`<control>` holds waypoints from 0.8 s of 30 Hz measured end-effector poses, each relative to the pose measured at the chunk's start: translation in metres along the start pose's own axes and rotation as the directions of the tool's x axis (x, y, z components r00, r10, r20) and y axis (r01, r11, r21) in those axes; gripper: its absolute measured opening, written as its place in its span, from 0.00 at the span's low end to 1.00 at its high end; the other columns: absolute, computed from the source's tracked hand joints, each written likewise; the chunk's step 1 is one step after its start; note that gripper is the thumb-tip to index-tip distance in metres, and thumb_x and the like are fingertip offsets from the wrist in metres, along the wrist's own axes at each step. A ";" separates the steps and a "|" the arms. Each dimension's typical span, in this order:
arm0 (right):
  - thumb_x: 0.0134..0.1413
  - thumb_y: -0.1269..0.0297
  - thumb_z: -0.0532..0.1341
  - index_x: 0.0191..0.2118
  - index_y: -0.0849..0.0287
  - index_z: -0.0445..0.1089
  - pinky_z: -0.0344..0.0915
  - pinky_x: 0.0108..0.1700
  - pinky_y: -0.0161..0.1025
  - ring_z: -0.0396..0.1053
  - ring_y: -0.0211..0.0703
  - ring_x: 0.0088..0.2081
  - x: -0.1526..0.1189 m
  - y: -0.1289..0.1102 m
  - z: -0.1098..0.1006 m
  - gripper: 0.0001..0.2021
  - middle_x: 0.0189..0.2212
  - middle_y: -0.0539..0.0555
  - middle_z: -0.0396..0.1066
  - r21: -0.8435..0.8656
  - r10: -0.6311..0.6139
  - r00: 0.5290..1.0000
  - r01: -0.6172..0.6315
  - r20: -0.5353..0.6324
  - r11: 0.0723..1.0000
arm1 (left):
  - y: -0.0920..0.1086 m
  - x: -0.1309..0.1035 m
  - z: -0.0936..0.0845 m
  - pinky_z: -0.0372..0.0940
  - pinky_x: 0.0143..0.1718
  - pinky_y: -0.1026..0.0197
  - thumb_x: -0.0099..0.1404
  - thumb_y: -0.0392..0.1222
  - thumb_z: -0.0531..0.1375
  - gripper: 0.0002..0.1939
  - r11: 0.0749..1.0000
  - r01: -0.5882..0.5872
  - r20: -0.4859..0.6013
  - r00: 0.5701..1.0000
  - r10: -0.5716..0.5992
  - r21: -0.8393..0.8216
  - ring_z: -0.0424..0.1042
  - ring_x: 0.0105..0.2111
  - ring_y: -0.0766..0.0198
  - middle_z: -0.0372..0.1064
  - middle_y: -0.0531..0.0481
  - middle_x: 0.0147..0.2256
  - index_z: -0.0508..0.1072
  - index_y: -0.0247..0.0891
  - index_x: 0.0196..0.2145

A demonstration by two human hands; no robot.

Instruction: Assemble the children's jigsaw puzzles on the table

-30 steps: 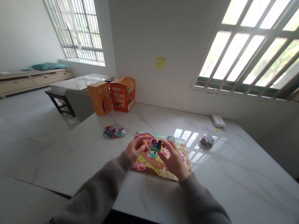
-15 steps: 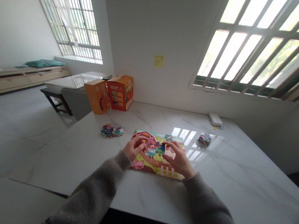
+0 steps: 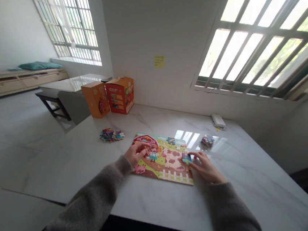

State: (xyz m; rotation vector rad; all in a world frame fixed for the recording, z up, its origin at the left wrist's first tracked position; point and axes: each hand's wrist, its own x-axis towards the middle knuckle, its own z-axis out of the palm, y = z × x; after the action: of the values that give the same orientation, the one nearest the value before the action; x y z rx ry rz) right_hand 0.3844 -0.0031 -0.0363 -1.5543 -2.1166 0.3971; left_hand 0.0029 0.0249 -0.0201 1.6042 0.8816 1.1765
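Note:
A farm-scene jigsaw puzzle (image 3: 154, 166) with a red barn, a spotted cow and a white fence lies flat on the table. Thumb and fingers of my right hand (image 3: 206, 167) pinch a dark blue and green puzzle piece (image 3: 186, 158) at the puzzle's right edge, over the cow's end. My left hand (image 3: 135, 153) is over the puzzle's left part, below the barn, its fingers curled together; whatever they hold, if anything, cannot be made out. Another blue puzzle piece (image 3: 171, 141) lies on the puzzle's upper edge.
A heap of loose puzzle pieces (image 3: 111, 135) lies left of the puzzle, and a smaller stack of pieces (image 3: 207, 141) lies to the right. Two orange boxes (image 3: 119, 96) stand at the back left. A white power strip (image 3: 218, 121) sits near the wall.
My right hand has moved right with the blue puzzle piece, from the puzzle's middle to its right edge, uncovering the cow. My left hand keeps nearly the same place. The view has shifted slightly.

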 end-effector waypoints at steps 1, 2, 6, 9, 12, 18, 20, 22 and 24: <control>0.57 0.51 0.61 0.55 0.52 0.71 0.65 0.51 0.49 0.68 0.50 0.44 0.000 0.000 0.000 0.22 0.41 0.56 0.68 -0.011 0.010 1.000 -0.010 0.004 1.000 | 0.000 0.000 0.000 0.69 0.32 0.61 0.64 0.46 0.61 0.15 1.000 -0.001 0.000 1.000 0.001 0.001 0.72 0.26 0.64 0.70 0.51 0.25 0.74 0.33 0.43; 0.57 0.51 0.61 0.54 0.51 0.71 0.65 0.51 0.49 0.68 0.50 0.44 0.001 -0.001 0.001 0.21 0.41 0.56 0.69 -0.023 0.018 1.000 -0.017 0.007 1.000 | 0.000 0.000 0.000 0.69 0.32 0.61 0.64 0.46 0.61 0.14 1.000 -0.003 0.001 1.000 0.003 0.002 0.72 0.26 0.64 0.70 0.51 0.25 0.74 0.33 0.43; 0.56 0.51 0.62 0.54 0.51 0.72 0.64 0.51 0.50 0.67 0.51 0.44 0.001 -0.005 0.002 0.21 0.41 0.56 0.69 -0.058 0.034 0.999 -0.034 0.005 0.998 | -0.002 0.000 -0.002 0.70 0.31 0.61 0.65 0.46 0.60 0.14 1.000 -0.019 0.003 1.000 0.019 0.014 0.73 0.26 0.64 0.71 0.50 0.25 0.74 0.34 0.43; 0.56 0.52 0.62 0.54 0.51 0.72 0.63 0.52 0.51 0.66 0.52 0.45 0.000 -0.006 0.003 0.21 0.41 0.56 0.69 -0.086 0.045 0.999 -0.043 0.014 0.995 | -0.003 0.000 -0.002 0.70 0.31 0.61 0.65 0.46 0.60 0.14 1.000 -0.027 0.004 1.000 0.027 0.015 0.73 0.26 0.64 0.71 0.50 0.25 0.74 0.34 0.43; 0.57 0.54 0.61 0.56 0.51 0.71 0.62 0.53 0.51 0.66 0.52 0.47 -0.001 -0.006 0.003 0.22 0.43 0.57 0.69 -0.111 0.042 0.999 -0.038 0.027 0.993 | -0.003 -0.001 0.000 0.70 0.31 0.61 0.66 0.46 0.60 0.14 1.000 -0.025 0.012 1.000 0.025 0.009 0.73 0.26 0.64 0.71 0.50 0.26 0.74 0.34 0.44; 0.58 0.53 0.60 0.58 0.52 0.69 0.64 0.52 0.49 0.67 0.51 0.46 -0.002 -0.007 0.002 0.23 0.43 0.56 0.70 -0.084 0.013 1.000 -0.013 0.006 0.996 | 0.003 0.002 -0.016 0.69 0.30 0.62 0.66 0.46 0.59 0.14 0.996 -0.050 -0.062 0.997 0.055 0.069 0.72 0.26 0.64 0.72 0.50 0.26 0.75 0.33 0.43; 0.59 0.53 0.59 0.57 0.52 0.70 0.65 0.51 0.48 0.68 0.50 0.46 -0.001 -0.007 0.002 0.22 0.42 0.57 0.71 -0.063 0.002 1.000 -0.003 -0.005 0.998 | 0.003 0.005 -0.037 0.69 0.31 0.62 0.66 0.45 0.57 0.14 0.987 -0.071 -0.182 0.979 0.097 0.143 0.72 0.26 0.64 0.72 0.50 0.26 0.75 0.34 0.43; 0.60 0.53 0.57 0.56 0.54 0.70 0.65 0.50 0.48 0.68 0.51 0.44 0.000 -0.007 0.003 0.21 0.41 0.57 0.71 -0.051 -0.004 1.000 0.002 -0.029 0.999 | -0.001 0.008 -0.065 0.69 0.34 0.61 0.66 0.44 0.56 0.13 0.958 -0.073 -0.333 0.928 0.167 0.278 0.72 0.28 0.63 0.72 0.50 0.27 0.75 0.35 0.42; 0.60 0.53 0.55 0.54 0.55 0.71 0.66 0.49 0.49 0.69 0.51 0.43 0.001 -0.008 0.004 0.21 0.40 0.58 0.72 -0.049 0.002 0.998 -0.005 -0.063 0.999 | -0.008 0.009 -0.095 0.69 0.36 0.58 0.65 0.44 0.55 0.12 0.891 -0.019 -0.434 0.869 0.239 0.454 0.73 0.29 0.61 0.73 0.48 0.29 0.75 0.36 0.40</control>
State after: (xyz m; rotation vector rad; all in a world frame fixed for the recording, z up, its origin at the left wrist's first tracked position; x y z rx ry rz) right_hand 0.3756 -0.0043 -0.0358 -1.5769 -2.0910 0.2957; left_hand -0.0856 0.0607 -0.0145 1.7740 1.4614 1.6007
